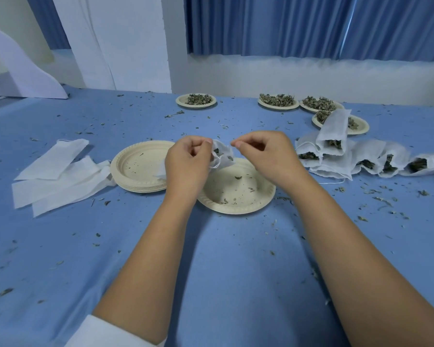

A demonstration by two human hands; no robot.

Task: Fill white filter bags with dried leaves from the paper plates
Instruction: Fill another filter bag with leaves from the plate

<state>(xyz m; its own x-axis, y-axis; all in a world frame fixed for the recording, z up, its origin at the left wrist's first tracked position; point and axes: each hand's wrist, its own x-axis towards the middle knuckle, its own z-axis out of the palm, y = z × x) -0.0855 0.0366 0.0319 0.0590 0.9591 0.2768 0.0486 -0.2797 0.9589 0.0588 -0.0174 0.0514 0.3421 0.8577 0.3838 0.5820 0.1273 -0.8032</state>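
My left hand (186, 164) grips a white filter bag (223, 155) with dark dried leaves showing at its mouth, held above a nearly bare paper plate (238, 204) that carries a few leaf crumbs. My right hand (263, 156) pinches the bag's upper edge or drawstring between thumb and forefinger, just right of the bag. A thin white string loops down from the bag. Flat white filter bags (50, 176) lie at the left. Several filled bags (348, 156) are piled at the right.
A stack of used paper plates (135, 166) sits left of my hands. Plates of dried leaves stand at the back: one (196, 100) in the middle, others (278, 101) to the right. Leaf crumbs litter the blue cloth (211, 259). A white wall and blue curtains close off the far side.
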